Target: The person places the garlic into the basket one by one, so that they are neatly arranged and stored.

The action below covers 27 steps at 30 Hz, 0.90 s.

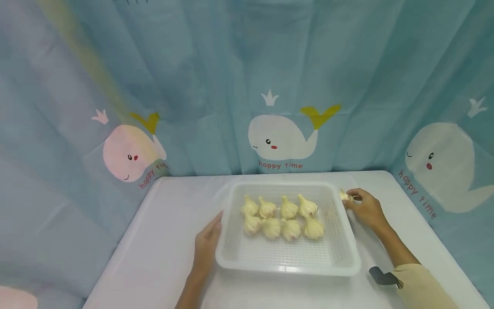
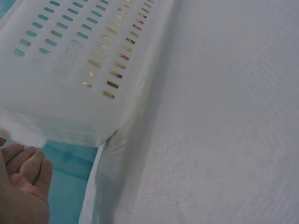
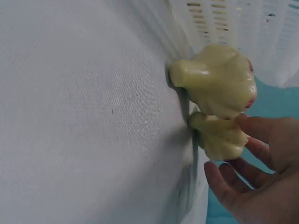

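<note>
A white perforated plastic basket holds several pale garlic bulbs in two rows. Its left side is met by my left hand, whose fairly straight fingers rest at the rim; the left wrist view shows those fingers by the basket's upper edge. Beyond the basket's right wall, my right hand has its thumb and fingers around a garlic bulb at the table surface. Another garlic bulb sits just beside it, close to the basket wall. In the head view the basket and hand partly hide these two.
The basket stands on a white-covered table. Blue curtains printed with whales hang at the back and both sides. A dark strap-like piece extends from the right sleeve.
</note>
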### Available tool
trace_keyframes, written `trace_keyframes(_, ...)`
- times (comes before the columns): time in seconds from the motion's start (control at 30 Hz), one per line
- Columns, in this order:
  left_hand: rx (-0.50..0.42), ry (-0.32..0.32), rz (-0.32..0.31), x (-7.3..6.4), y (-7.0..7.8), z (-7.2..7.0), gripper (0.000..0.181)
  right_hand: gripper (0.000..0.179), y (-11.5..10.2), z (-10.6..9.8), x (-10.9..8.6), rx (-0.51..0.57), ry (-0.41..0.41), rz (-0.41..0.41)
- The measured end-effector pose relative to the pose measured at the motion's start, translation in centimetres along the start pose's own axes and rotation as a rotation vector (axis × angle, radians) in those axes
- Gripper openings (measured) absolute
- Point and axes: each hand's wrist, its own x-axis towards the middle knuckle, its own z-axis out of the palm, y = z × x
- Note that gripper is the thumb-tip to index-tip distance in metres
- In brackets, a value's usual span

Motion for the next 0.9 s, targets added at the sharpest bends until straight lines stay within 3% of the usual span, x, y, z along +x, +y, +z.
trace_keyframes(0.23,0.099,-0.010,-0.001,-0.5,0.0,-3.1,0.045,0.056,-0.4,2.4,-0.9,0.008,-0.008,0.069)
trace_keyframes(0.5,0.132,-0.006,0.002,-0.4,0.1,-5.1,0.046,0.058,-0.8,3.6,-1.4,-0.056,-0.039,0.044)
trace_keyframes(0.6,0.105,-0.012,-0.004,-0.3,0.0,-4.5,0.046,0.054,-0.5,2.9,-1.7,-0.084,-0.021,0.044)
trace_keyframes(0.9,-0.059,-0.027,0.032,0.3,-0.6,-0.2,0.040,0.044,0.3,-1.7,-1.5,-0.133,0.001,0.029)
